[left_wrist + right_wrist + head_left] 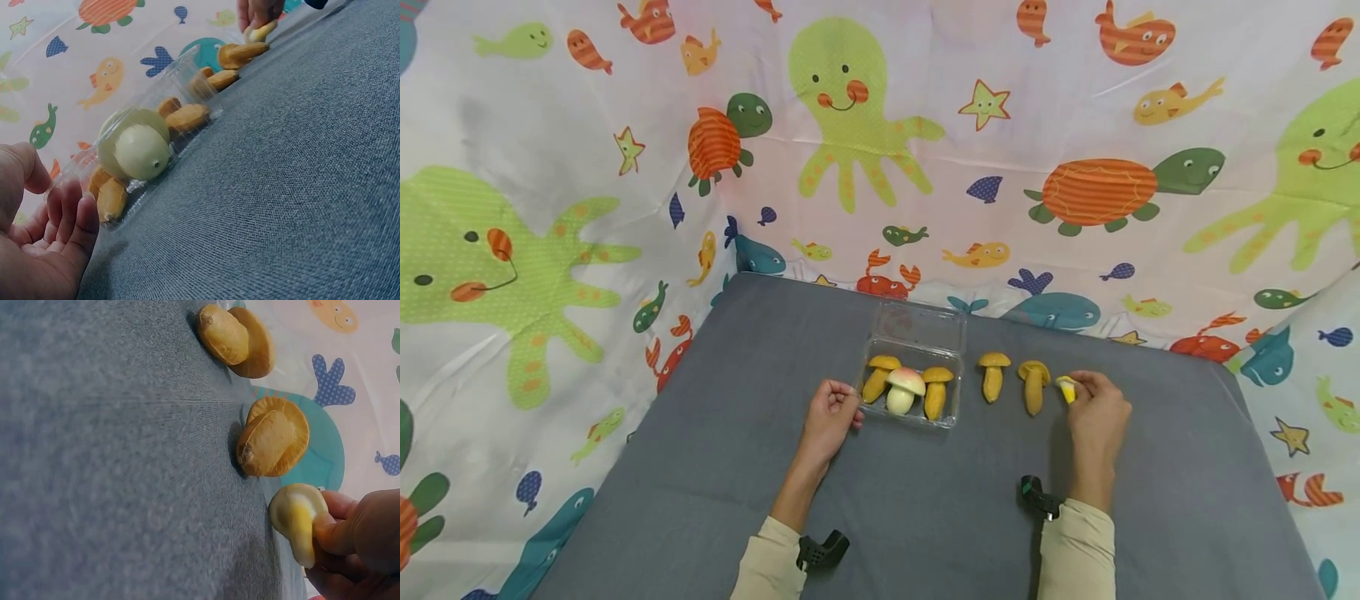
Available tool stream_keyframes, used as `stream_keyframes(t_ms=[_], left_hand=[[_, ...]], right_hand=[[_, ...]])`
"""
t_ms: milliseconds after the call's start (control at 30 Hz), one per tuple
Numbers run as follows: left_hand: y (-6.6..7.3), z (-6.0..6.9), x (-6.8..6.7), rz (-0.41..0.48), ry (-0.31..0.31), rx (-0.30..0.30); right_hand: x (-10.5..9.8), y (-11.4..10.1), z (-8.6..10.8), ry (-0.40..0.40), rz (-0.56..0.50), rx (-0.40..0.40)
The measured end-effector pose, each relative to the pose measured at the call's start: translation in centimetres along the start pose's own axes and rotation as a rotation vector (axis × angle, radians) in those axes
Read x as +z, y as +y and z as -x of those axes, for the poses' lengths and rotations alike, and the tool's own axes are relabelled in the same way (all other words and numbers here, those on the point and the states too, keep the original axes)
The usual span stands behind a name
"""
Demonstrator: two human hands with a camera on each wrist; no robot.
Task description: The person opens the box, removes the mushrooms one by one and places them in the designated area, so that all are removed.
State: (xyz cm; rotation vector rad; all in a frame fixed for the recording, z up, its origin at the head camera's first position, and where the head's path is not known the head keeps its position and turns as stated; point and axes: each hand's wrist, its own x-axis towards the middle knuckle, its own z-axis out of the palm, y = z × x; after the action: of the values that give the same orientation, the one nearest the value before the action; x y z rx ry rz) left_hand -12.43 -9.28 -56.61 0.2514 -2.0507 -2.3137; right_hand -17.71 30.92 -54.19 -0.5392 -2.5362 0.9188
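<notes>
My right hand (1099,410) pinches a small toy mushroom (301,519) with a yellow stem and pale cap between thumb and fingers. My left hand (831,421) holds the left edge of a clear plastic box (957,408), thumb and fingertips at its rim. Inside the box lie a brown-yellow mushroom (877,383), a larger pale mushroom (901,398) with a pinkish cap, and another brown-yellow mushroom (936,398). Between box and right hand, two more brown-yellow mushrooms lie on the cloth: one nearer the box (992,383), one nearer the hand (1034,392).
The box's clear lid (921,327) is folded back behind it. A grey cloth (925,508) covers the table. Behind and beside the table hangs a white curtain (925,75) printed with sea animals. A black device (1039,497) is strapped at the right wrist.
</notes>
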Motion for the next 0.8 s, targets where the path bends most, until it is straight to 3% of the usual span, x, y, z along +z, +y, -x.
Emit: stream_keyframes(t_ms=[800], left_hand=[[0.0,0.0,-0.1,-0.022,-0.013,0.02]], right_hand=[[-0.4,0.0,1.3,-0.004,0.007,-0.048]])
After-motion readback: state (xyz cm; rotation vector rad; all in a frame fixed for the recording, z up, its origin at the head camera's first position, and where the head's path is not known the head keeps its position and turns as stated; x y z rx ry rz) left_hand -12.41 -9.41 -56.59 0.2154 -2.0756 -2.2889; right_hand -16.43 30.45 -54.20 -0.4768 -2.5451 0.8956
